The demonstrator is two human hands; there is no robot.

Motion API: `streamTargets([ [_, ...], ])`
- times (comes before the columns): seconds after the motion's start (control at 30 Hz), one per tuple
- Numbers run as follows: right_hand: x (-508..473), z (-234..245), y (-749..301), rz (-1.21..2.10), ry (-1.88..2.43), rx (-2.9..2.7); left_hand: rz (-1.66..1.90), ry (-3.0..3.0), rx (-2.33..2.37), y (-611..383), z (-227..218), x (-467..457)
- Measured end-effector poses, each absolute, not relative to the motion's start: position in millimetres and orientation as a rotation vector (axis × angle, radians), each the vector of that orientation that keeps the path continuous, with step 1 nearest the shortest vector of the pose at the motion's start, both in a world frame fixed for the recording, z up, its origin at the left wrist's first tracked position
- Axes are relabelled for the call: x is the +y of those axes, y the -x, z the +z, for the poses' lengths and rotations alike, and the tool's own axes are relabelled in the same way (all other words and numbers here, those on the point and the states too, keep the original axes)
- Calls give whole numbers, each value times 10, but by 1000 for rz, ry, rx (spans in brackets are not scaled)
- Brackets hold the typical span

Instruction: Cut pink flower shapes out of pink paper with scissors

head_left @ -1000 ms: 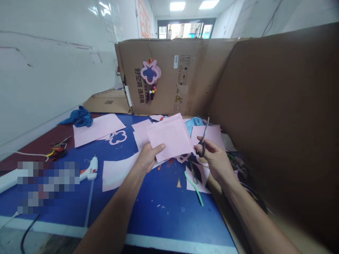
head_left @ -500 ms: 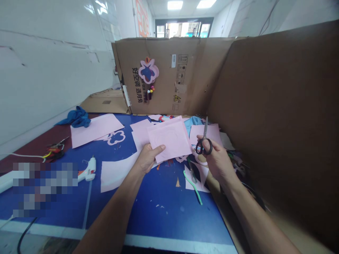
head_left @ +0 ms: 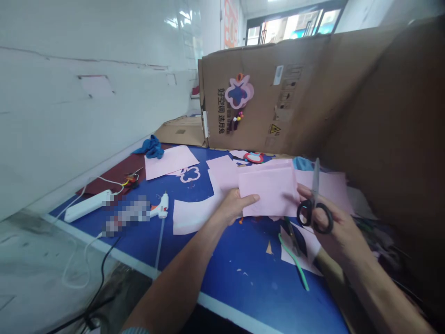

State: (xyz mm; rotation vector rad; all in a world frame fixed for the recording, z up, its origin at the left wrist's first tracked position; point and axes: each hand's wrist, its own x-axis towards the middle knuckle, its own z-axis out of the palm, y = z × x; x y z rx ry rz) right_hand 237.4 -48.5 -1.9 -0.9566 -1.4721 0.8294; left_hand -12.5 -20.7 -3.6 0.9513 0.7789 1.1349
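Fingers (head_left: pixel 251 198) of left hand (head_left: pixel 234 207) pinch pink sheet's (head_left: pixel 269 190) edge; right hand (head_left: pixel 342 232) grips scissors (head_left: pixel 314 211) beside cardboard wall (head_left: pixel 392 139).

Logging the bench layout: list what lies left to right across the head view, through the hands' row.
white power strip → glue gun → left hand → pink sheet it holds → scissors gripped by the right hand

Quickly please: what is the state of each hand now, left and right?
Left hand: closed, holding a flat pink paper sheet by its edge.
Right hand: closed, holding black-handled metal scissors, blades pointing up.
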Motion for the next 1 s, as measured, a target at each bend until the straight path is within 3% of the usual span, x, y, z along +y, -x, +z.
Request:
streamTargets([
  [1.0,-535,127,-2241,945,960,-1530,1070,-1157,901,145,45,-202],
])
